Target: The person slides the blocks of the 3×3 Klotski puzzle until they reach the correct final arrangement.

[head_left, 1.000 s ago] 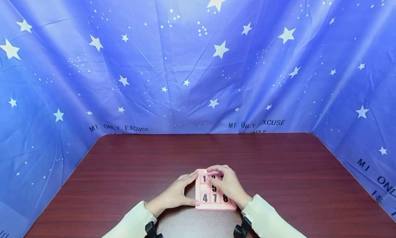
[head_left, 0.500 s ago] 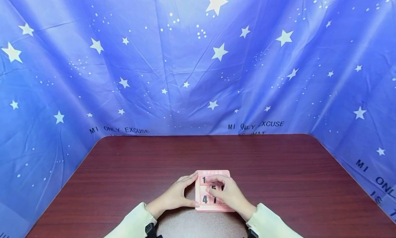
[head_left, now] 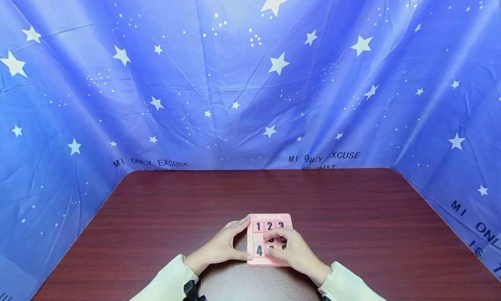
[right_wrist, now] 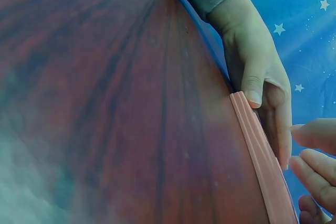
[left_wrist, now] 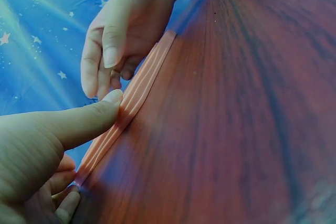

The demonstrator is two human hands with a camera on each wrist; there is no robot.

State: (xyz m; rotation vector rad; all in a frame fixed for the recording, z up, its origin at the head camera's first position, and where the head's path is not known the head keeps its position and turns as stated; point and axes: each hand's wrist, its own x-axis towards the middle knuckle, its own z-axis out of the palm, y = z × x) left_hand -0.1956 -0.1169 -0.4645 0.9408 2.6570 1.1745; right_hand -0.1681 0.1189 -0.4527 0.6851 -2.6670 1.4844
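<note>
A pink sliding number puzzle (head_left: 258,239) lies face up on the table. Its top row reads 1, 2, 3; the left slot of the middle row has no tile, and a 4 tile (head_left: 259,251) sits below that. My left hand (head_left: 224,245) holds the left side, thumb at the near corner and fingers at the far one. Over the right part of the board is my right hand (head_left: 294,249), thumb and forefinger apart above the middle and bottom rows, partly covering their tiles. Seen from the left wrist, the right thumb (left_wrist: 111,45) hangs just above the puzzle's ridged edge (left_wrist: 139,87).
Around the puzzle spreads a dark red wood-grain table (head_left: 176,205). A blue cloth (head_left: 219,75) with white stars hangs behind it and along both sides. A black wrist device (head_left: 192,290) is strapped at the left sleeve.
From the top row, my right hand has moved nearer over the lower rows, uncovering 2 and 3. My left hand keeps its hold, and the visible tiles keep their places.
</note>
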